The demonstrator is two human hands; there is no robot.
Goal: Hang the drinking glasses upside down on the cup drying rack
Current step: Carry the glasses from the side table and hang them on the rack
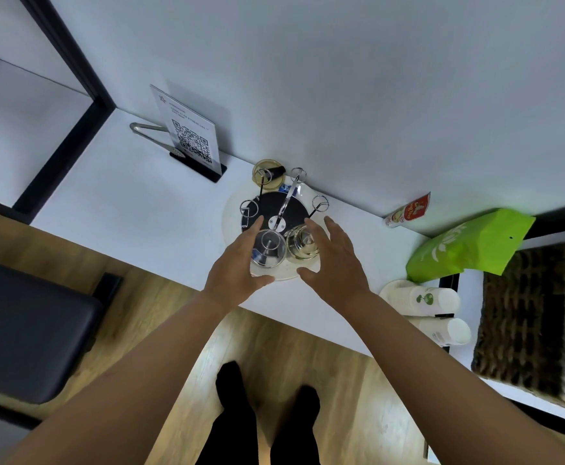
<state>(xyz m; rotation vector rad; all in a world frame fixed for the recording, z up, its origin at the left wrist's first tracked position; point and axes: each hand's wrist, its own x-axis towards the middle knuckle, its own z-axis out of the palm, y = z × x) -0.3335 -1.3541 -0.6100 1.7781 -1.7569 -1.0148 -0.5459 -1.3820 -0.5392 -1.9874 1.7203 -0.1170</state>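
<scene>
A cup drying rack with a round black base and wire pegs stands on a white round plate against the wall. Two clear drinking glasses hang upside down on its near pegs: the left glass and the right glass. A third glass stands behind the rack by the wall. My left hand is beside the left glass, fingers straight, thumb under it toward the plate's rim. My right hand is spread open beside the right glass. Neither hand grips anything.
On the white counter stand a QR-code sign with metal tongs behind it, a small red packet, a green bag and lying paper cups. A wicker basket sits at right, a dark seat at left.
</scene>
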